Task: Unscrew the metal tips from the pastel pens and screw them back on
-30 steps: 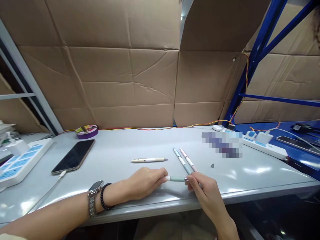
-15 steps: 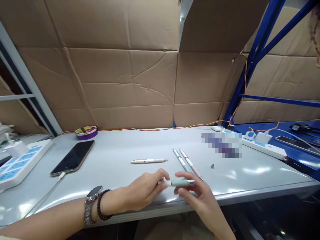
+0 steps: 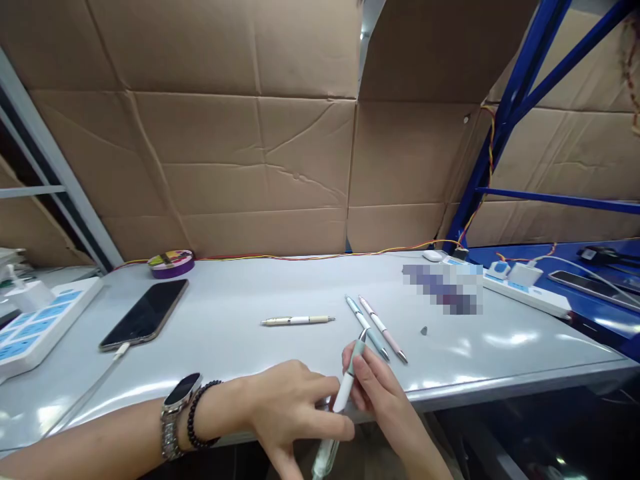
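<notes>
Both hands pinch the green pen (image 3: 350, 373) at the surface's (image 3: 240, 333) near edge, left hand (image 3: 287, 413) low on the barrel, right hand (image 3: 373, 387) near the clip; loose grip could drop it off the edge.

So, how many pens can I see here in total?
4. One cream pen lies mid-table; a blue pen and a pink pen lie side by side; a green-and-white pen is held by both hands.
</notes>
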A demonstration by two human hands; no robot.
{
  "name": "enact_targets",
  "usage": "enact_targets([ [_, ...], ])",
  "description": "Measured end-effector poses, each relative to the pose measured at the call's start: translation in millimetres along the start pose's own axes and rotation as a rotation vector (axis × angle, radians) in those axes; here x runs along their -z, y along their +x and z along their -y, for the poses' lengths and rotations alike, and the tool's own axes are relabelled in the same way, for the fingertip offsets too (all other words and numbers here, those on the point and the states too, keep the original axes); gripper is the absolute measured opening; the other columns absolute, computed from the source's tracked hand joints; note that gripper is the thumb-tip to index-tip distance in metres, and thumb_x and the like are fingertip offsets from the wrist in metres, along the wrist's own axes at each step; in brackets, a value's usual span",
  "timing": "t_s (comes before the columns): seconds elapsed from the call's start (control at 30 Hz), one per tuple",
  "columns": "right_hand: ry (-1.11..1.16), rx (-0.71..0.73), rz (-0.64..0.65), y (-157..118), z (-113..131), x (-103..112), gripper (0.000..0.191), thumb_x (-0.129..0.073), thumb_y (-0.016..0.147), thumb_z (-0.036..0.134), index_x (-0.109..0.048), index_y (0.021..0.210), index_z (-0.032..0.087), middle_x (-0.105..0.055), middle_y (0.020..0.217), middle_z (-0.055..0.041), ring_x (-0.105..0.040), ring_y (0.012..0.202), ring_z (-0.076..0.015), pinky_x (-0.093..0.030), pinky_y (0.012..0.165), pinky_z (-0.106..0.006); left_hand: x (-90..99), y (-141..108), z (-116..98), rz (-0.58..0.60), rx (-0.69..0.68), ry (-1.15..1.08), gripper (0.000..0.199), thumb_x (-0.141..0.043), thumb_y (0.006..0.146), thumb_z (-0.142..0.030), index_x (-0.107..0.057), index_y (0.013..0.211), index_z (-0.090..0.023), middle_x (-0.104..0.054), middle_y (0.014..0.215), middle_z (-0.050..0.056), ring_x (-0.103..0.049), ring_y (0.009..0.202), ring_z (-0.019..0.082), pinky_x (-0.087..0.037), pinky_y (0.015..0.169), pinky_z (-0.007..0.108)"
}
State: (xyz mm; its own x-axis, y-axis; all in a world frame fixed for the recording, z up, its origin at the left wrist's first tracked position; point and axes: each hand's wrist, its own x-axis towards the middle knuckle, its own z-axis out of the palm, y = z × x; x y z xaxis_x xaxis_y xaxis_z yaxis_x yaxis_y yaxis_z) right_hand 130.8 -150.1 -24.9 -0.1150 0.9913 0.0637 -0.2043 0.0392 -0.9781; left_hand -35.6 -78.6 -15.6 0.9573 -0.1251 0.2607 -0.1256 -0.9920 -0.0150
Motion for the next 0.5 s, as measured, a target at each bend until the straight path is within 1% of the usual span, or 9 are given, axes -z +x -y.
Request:
enact_targets([
  [0.13, 0.004, -0.024, 0.029, 0.9, 1.4, 2.3, 0.036, -0.042, 0.087, 0.056, -0.046, 0.081, 0.021, -0.031, 0.049, 0.0087, -0.027, 0.047, -0.0074, -0.020, 0.045, -0.021, -0.8, 0.8, -3.2, 0.017, 0.004, 0.047, 0.061, -0.037, 0.074, -0.077, -0.051, 0.093, -0.021, -0.051, 0.077, 0.005, -0.041, 0.051, 0.013, -0.032, 0.043, 0.024],
  [0.27, 0.015, -0.023, 0.033, 1.6, 0.3, 5.3, 0.034, -0.042, 0.088, 0.054, -0.046, 0.081, 0.020, -0.032, 0.049, 0.0088, -0.028, 0.046, -0.0070, -0.019, 0.046, -0.021, 1.9, 4.2, -4.3, 0.015, 0.020, 0.059, 0.056, -0.039, 0.076, -0.074, -0.050, 0.092, -0.021, -0.052, 0.078, 0.003, -0.041, 0.051, 0.013, -0.031, 0.041, 0.025],
  [0.43, 0.071, -0.012, 0.048, 2.5, -2.7, 2.8, 0.034, -0.047, 0.085, 0.054, -0.047, 0.079, 0.020, -0.032, 0.049, 0.0088, -0.028, 0.045, -0.0059, -0.018, 0.044, -0.020, -0.4, 4.7, -4.4, -0.025, 0.001, 0.078, 0.057, -0.036, 0.076, -0.075, -0.049, 0.089, -0.021, -0.052, 0.076, 0.003, -0.038, 0.048, 0.013, -0.029, 0.039, 0.026],
  [0.5, 0.132, 0.015, 0.007, 3.8, -4.9, 2.3, 0.033, -0.053, 0.082, 0.052, -0.050, 0.080, 0.020, -0.032, 0.049, 0.0090, -0.028, 0.044, -0.0051, -0.017, 0.042, -0.019, -2.3, 3.9, -4.1, -0.031, -0.006, 0.085, 0.057, -0.033, 0.078, -0.075, -0.048, 0.090, -0.021, -0.051, 0.072, 0.002, -0.037, 0.046, 0.013, -0.029, 0.039, 0.026],
])
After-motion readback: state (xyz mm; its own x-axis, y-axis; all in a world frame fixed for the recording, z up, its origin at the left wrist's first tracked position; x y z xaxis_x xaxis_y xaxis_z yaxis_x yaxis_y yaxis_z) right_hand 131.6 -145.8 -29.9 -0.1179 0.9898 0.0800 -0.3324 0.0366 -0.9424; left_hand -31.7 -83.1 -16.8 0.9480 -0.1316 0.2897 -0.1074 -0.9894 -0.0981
